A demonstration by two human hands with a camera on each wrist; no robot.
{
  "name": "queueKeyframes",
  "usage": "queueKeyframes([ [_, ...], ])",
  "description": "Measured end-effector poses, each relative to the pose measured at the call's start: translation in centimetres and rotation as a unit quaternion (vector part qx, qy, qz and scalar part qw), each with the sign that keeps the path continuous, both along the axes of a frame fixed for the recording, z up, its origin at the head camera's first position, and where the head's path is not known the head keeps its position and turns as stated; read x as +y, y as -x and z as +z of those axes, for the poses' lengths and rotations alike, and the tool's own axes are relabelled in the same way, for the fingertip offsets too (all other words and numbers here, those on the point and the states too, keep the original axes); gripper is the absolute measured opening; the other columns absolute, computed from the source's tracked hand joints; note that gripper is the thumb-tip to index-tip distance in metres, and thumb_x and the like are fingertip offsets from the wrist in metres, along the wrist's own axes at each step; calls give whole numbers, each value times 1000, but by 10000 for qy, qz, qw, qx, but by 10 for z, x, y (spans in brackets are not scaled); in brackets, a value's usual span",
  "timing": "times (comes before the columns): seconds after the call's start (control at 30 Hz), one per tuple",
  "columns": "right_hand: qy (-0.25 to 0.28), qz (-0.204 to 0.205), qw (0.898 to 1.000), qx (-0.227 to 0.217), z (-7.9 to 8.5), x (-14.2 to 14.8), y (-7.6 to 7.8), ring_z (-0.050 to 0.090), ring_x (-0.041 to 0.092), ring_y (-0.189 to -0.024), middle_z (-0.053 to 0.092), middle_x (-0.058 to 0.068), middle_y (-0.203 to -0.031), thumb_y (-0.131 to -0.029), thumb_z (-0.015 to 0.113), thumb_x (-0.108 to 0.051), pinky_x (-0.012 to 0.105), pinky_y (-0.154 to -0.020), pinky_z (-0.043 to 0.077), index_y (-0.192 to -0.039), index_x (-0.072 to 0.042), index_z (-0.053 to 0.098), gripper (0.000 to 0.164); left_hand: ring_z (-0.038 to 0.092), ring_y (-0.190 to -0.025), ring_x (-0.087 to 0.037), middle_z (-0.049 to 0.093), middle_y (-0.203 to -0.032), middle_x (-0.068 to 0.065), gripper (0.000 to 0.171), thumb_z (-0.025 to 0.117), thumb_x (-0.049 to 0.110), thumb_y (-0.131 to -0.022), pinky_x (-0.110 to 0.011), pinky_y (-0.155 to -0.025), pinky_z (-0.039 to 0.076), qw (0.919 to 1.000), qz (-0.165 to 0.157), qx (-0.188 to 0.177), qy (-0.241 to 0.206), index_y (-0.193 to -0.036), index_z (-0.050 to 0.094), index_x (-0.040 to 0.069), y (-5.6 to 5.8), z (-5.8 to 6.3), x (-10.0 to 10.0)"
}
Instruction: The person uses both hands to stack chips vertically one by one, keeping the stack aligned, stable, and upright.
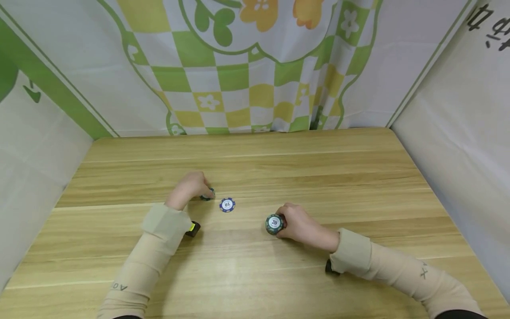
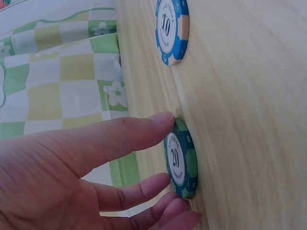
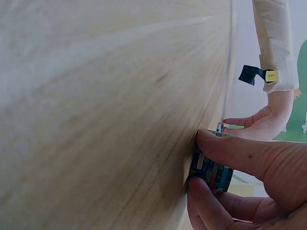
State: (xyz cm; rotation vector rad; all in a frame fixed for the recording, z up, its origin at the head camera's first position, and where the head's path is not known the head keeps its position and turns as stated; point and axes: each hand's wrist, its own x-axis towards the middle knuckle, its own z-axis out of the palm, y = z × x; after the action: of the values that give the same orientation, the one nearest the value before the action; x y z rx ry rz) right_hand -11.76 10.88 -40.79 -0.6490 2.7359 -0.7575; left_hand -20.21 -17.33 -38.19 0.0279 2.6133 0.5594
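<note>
On the table's left part, my left hand has its thumb and fingertips at opposite edges of a green poker chip marked 20, which lies against the wood. Just to the right lies a blue poker chip marked 10, flat and untouched. My right hand grips a short stack of poker chips between thumb and fingers, with a green 20 chip on top. From the side, the stack shows several chips of mixed colours standing at the table surface. Fingers partly cover both the stack and the left chip.
The wooden table reaches back to a green and yellow checked curtain. White cloth walls stand at the left and right sides. Each wrist carries a small dark camera mount, such as the left mount.
</note>
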Motion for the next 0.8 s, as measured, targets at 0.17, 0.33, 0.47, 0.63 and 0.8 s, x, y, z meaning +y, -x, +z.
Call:
queueKeyframes([
  [0.17,-15,-20,10000,-21,-1,0,0,53,14,-75,57,6,-83,-60,83,-7,27,-66,48,-95,5,63,42,42,-56,-12,50,-64,-1,23,74,23,-72,-23,-50,37,9999,124,-50,37,-77,65,2,-1,0,3],
  [0.33,-25,-24,10000,-38,-1,-1,-1,53,14,-75,57,5,-83,-61,82,-7,26,-66,48,-95,5,63,41,41,-55,-13,43,-61,0,26,73,22,-73,-23,-50,37,9997,162,-99,154,-65,53,8,0,-1,6],
  [0.47,-23,-27,10000,-24,-1,-1,0,52,14,-74,56,5,-82,-61,82,-7,26,-65,47,-95,5,63,41,39,-52,-12,37,-56,2,35,72,19,-72,-22,-48,36,9997,137,-92,170,-57,42,13,0,-3,7],
  [0.63,4,-6,10000,20,-1,-1,-1,52,13,-73,56,5,-82,-60,83,-6,25,-64,47,-94,5,62,41,38,-51,-12,37,-55,2,35,72,17,-71,-22,-47,36,9997,116,-32,190,-57,41,13,1,-6,7],
  [0.8,25,27,10000,54,-1,0,-1,51,13,-72,56,6,-81,-60,83,-6,24,-63,46,-93,5,63,41,40,-55,-14,41,-62,-1,28,72,18,-71,-23,-49,36,9997,72,9,226,-66,46,9,1,-6,7],
])
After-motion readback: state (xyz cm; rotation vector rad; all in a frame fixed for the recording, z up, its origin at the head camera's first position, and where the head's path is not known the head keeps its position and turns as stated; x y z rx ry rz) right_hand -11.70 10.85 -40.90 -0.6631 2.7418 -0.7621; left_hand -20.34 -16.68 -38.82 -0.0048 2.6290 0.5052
